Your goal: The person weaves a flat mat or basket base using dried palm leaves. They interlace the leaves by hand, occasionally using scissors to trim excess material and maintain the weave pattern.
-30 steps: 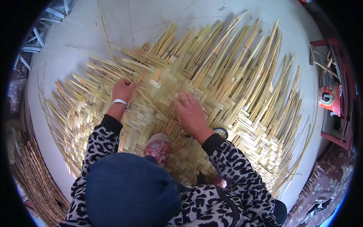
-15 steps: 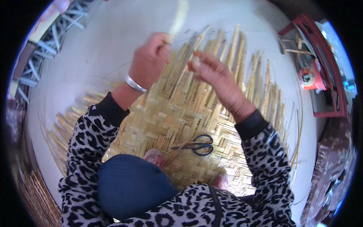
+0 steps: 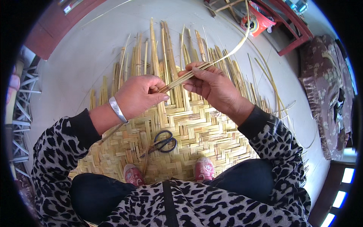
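Both of my hands hold a long, flat plant strip, split lengthwise into narrow bands between them. My left hand, with a silver bracelet at the wrist, pinches its browner part. My right hand grips it farther along, thumb on top. Beyond the right hand its pale end curves away to the upper right. Below lies a woven mat of similar strips, whose unwoven ends fan out at its far edge. Dark-handled scissors rest on the mat beneath my hands, beside loose strip pieces.
My red shoes are on the mat's near part. Loose long strips trail over the floor at right. A red bucket stands by a dark red frame at far right, near patterned cloth. A grey metal lattice stands at left.
The view has shifted. My hands were raised and blurred, the left with a pale strip swinging upward; now both hands hold the strip stretched between them, its pale end to the right.
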A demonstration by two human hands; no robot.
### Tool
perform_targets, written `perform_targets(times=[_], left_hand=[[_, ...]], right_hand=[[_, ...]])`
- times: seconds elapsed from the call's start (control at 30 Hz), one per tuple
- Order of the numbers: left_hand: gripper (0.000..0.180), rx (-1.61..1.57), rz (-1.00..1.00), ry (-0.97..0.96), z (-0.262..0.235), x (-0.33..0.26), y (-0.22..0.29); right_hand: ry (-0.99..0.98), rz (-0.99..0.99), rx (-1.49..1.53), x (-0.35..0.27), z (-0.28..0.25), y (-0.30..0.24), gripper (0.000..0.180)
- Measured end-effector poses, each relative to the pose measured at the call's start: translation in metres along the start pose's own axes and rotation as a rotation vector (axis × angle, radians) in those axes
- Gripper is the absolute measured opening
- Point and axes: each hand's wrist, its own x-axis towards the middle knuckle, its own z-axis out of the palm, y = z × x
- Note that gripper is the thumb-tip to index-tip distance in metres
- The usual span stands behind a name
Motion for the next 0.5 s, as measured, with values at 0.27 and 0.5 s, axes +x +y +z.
perform_targets(times=[0.27,0.5], left_hand=[[0.019,0.124,-0.038,-0.025,0.044,0.015,-0.001],[0.021,-0.492,-0.288,-0.331,0.059,0.013,-0.028]], right_hand=[[0.135,0.082,0.105,-0.023,-0.037,0.035,0.019],[0.084,0.232,0.089,-0.022,-0.045,0.052,0.019]])
